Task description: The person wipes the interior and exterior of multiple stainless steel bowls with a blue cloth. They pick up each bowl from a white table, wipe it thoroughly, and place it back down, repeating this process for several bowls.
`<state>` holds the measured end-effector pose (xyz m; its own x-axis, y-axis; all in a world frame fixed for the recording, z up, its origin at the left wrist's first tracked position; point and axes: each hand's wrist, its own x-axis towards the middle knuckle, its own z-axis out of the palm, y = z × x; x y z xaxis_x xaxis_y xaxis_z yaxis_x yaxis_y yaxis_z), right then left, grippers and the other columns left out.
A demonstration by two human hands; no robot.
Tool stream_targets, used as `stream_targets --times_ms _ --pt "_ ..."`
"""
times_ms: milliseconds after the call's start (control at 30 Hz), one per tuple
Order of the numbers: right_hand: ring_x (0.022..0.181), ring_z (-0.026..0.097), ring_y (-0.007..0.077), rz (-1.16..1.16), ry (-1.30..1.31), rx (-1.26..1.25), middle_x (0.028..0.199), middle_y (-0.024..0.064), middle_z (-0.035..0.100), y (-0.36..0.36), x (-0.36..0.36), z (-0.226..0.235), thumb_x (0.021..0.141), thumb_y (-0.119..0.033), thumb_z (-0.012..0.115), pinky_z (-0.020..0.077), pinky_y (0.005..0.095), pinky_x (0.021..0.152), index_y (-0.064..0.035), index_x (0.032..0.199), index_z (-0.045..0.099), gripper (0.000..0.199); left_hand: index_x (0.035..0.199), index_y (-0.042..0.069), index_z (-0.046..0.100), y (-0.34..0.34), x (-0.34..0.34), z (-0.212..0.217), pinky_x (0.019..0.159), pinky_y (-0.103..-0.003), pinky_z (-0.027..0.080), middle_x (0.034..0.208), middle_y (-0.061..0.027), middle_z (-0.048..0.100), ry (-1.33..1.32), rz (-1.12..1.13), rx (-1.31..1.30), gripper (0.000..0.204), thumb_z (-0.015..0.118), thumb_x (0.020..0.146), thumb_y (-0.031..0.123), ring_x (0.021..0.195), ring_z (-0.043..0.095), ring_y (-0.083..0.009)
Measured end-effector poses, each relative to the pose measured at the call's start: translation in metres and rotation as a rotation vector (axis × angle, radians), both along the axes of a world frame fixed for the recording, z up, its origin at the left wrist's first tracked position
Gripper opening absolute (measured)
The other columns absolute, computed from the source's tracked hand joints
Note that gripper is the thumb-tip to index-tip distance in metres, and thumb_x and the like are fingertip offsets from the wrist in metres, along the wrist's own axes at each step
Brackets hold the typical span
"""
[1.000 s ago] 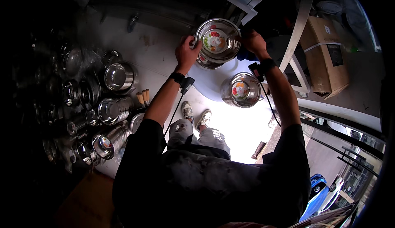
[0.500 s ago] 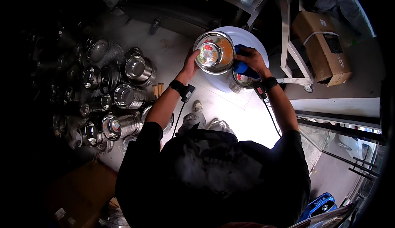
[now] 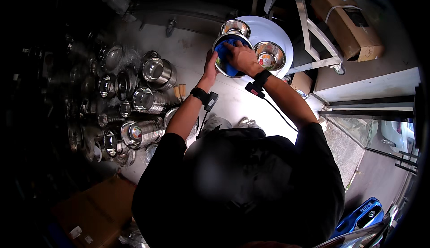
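My left hand [image 3: 209, 65] grips the left rim of a shiny steel bowl [image 3: 222, 39] held in front of me. Inside that bowl lies a blue cloth [image 3: 223, 54], and my right hand [image 3: 242, 56] presses down on it with fingers closed over it. Two more steel bowls rest on a round white stool top [image 3: 280, 36] just beyond: one bowl [image 3: 235, 26] at the back, another bowl [image 3: 269, 55] to the right of my right hand. Both wrists wear black bands.
Several stacks of steel bowls [image 3: 148, 100] lie on the floor to my left. A metal frame leg [image 3: 309, 28] and a cardboard box [image 3: 349, 17] stand at the upper right, another brown box [image 3: 92, 210] at the lower left. My feet [image 3: 230, 123] stand on pale floor.
The bowl was held up with both hands at its rim. Now my right hand has gone inside it with the blue cloth, and the view has shifted toward the stool.
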<state>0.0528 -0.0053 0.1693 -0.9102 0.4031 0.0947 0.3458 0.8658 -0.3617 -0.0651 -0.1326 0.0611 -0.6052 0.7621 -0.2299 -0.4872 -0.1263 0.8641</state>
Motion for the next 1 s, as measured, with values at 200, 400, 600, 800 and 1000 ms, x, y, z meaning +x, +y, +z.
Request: stream_targets --times_ms 200,400,600,800,1000 --pt "0.107 0.066 0.0418 0.149 -0.095 0.121 0.128 0.0131 0.063 -0.03 -0.029 0.001 0.09 -0.023 0.059 0.0549 0.0469 0.092 -0.0165 0.127 0.066 0.038 0.152 0.013 0.036 -0.015 -0.003 0.038 0.11 -0.039 0.041 0.148 -0.0095 0.047 0.109 -0.079 0.021 0.058 0.049 0.104 0.042 0.136 0.046 -0.0237" --pt "0.111 0.064 0.0341 0.394 -0.189 0.297 0.124 0.0064 0.067 -0.059 -0.034 0.003 0.087 -0.017 0.059 0.0542 0.0424 0.089 -0.0162 0.107 0.075 0.026 0.143 0.006 0.047 -0.038 -0.025 0.049 0.108 -0.037 0.042 0.135 -0.0128 0.058 0.327 -0.043 0.044 0.048 0.052 0.103 0.033 0.127 0.054 -0.0238" --pt "0.11 0.065 0.0337 0.554 -0.112 0.116 0.123 0.0051 0.067 -0.049 -0.027 0.0 0.081 -0.018 0.066 0.0538 0.0433 0.093 -0.0218 0.113 0.075 0.034 0.135 0.004 0.053 -0.042 -0.043 0.047 0.103 -0.035 0.047 0.129 -0.0123 0.063 0.35 -0.079 0.118 0.041 0.057 0.101 0.027 0.118 0.06 -0.0222" --pt "0.113 0.064 0.0303 0.522 -0.215 0.181 0.12 0.0023 0.069 -0.039 -0.018 0.018 0.08 -0.019 0.067 0.0529 0.0426 0.094 -0.0254 0.114 0.077 0.036 0.137 0.005 0.051 -0.047 -0.041 0.035 0.097 -0.034 0.052 0.127 -0.0123 0.062 0.232 -0.051 0.061 0.044 0.056 0.103 0.032 0.116 0.061 -0.0214" --pt "0.114 0.064 0.0319 0.333 -0.117 0.46 0.139 0.007 0.058 -0.043 -0.015 0.035 0.088 -0.018 0.065 0.0571 0.0375 0.085 -0.023 0.138 0.059 0.051 0.139 0.006 0.049 -0.053 -0.047 0.05 0.091 -0.034 0.055 0.13 -0.0114 0.059 0.172 -0.089 -0.142 0.056 0.059 0.099 0.044 0.114 0.062 -0.0217"
